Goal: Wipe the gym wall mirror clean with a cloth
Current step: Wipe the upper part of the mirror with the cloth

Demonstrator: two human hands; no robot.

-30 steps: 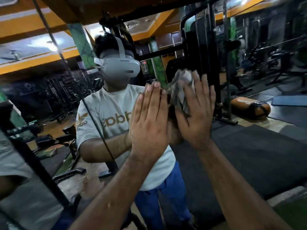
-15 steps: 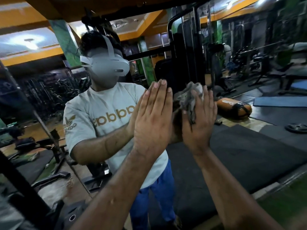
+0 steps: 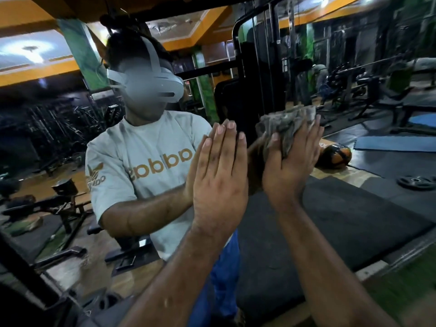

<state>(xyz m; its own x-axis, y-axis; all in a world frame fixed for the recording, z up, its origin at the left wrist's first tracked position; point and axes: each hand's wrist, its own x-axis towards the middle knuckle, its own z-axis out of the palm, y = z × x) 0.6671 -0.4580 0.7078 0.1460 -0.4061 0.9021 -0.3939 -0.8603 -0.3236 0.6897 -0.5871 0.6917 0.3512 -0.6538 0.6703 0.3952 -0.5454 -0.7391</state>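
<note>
Two hands on the gym mirror, cloth now farther right.

In the mirror (image 3: pixel 70 142), the reflected person wears a grey T-shirt (image 3: pixel 132 161) and a headset (image 3: pixel 151 83). The left hand (image 3: pixel 219 175) lies flat on the glass, fingers straight and close together, much as half a second ago. The right hand (image 3: pixel 290 166) presses the crumpled grey cloth (image 3: pixel 285 123) against the glass, fingers extended over it, thumb hooked on its edge; hand and cloth have slid rightward, widening the gap between the hands.
</note>
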